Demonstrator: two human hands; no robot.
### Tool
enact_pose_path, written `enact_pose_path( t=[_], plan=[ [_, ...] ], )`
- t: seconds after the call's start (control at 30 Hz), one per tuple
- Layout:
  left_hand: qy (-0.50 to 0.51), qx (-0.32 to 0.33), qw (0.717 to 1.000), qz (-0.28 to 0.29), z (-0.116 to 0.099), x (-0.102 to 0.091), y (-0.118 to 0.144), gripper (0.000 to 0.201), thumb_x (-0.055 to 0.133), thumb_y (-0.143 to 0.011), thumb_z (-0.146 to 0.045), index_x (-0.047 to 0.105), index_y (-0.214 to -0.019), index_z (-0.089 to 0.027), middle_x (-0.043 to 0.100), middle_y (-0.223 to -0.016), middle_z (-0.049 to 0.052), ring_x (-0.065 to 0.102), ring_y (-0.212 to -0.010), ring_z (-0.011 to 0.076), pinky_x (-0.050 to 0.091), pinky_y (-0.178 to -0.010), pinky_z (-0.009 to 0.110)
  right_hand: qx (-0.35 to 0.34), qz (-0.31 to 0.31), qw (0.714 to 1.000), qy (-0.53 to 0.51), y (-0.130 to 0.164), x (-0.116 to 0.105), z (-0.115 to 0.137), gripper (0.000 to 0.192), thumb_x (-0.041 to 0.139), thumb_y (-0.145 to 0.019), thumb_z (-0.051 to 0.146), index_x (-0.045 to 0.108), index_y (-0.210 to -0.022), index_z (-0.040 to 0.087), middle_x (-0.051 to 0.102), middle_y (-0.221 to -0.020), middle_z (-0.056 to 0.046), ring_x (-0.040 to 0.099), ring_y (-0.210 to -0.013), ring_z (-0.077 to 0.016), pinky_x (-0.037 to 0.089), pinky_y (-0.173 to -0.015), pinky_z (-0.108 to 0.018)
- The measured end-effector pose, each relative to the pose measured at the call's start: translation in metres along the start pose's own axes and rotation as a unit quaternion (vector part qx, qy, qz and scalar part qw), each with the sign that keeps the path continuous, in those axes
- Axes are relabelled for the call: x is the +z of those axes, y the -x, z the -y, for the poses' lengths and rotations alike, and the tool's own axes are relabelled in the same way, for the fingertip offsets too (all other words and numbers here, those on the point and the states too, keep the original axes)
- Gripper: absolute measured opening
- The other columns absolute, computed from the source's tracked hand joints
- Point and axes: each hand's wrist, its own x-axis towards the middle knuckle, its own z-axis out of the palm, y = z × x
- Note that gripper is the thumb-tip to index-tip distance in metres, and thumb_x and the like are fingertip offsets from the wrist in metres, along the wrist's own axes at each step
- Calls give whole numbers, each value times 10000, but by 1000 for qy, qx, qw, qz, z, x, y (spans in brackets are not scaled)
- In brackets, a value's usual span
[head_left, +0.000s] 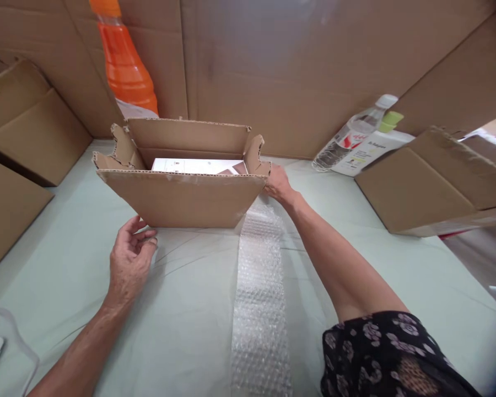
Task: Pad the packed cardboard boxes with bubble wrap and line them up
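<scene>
An open cardboard box [186, 199] stands on the pale green cloth with its ragged-edged flaps up. Inside lies a white item [190, 165] with brown print at one end. My left hand [132, 251] is by the box's lower left corner, its fingers loosely curved and thumb apart, with nothing in it. Whether its fingertips touch the corner I cannot tell. Against the box's right side is my right hand [278, 183], its fingers hidden by the cardboard. A strip of bubble wrap [260, 286] runs from beside the box toward me, between my arms.
Behind the box stands an orange bottle [128, 66] against a cardboard wall [293, 82]. A clear bottle [347, 140] and a white bottle [374, 151] lean at the back right. Cardboard boxes stand at the right [430, 182] and left [37, 132].
</scene>
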Motion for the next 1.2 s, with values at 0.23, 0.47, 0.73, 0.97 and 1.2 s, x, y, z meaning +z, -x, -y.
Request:
enact_pose_path(
  t=[0.23,0.47,0.73,0.97,1.2],
  plan=[
    [-25,33,997,-66,-5,-6,6,507,680,-794,-245,559,-1286,-236,621,-1088,45,669,-1013,222,554,-903,386,-8,-73,995,-72,112,-52,3,335,467,-982,306,725,-1161,191,699,-1317,-108,626,-1246,-244,453,-1087,-417],
    [-170,302,924,163,-53,0,86,323,590,-905,-180,627,-1213,-268,680,-1122,69,652,-1077,258,548,-955,428,-79,72,993,-42,189,-34,52,410,480,-1014,339,622,-1373,201,597,-1476,-120,518,-1394,-275,437,-1076,-463],
    [-211,274,783,517,-45,10,171,230,587,-830,-84,626,-1024,-200,657,-1035,87,577,-989,262,515,-877,450,-102,91,990,34,200,-40,60,443,439,-1038,366,582,-1426,208,495,-1566,-137,425,-1466,-305,351,-1134,-495],
    [-181,219,799,530,-47,-5,172,228,542,-893,-110,649,-1080,-184,671,-1002,83,565,-955,256,504,-840,446,-89,71,991,-66,244,-67,61,451,501,-984,265,576,-1428,242,541,-1532,-110,474,-1439,-286,397,-1130,-514],
    [-89,90,864,487,-40,-6,160,322,517,-933,-162,660,-1216,-221,701,-1223,81,657,-1085,206,558,-903,346,-156,145,969,-125,368,-105,90,527,543,-897,113,608,-1383,307,582,-1496,-76,516,-1412,-263,526,-1036,-490]
  ],
)
